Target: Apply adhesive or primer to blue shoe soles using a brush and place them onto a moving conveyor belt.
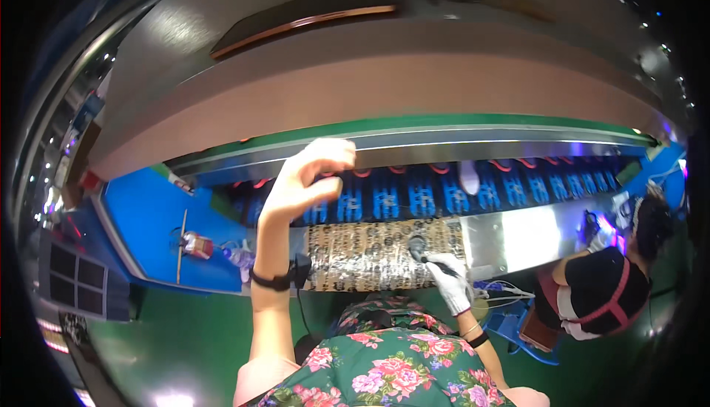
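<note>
My bare left hand [314, 176] is raised at the metal ledge [414, 153], over the left part of a row of blue pieces [422, 201]. Its fingers are bent, with a gap between them and the thumb, and nothing shows in it. My right hand [449, 283] wears a white glove and is closed round a dark tool with a rounded end [417, 246]; what kind of tool it is, I cannot tell. The tool is over a brown, tape-covered work surface [362, 255], near its right side.
A co-worker [603, 292] in dark clothes sits at the right end of the bench [484, 248]. Left of me, a small red-labelled container [198, 245] and a thin stick [182, 241] are on a blue surface [148, 218]. A white oval piece [469, 176] lies among the blue pieces.
</note>
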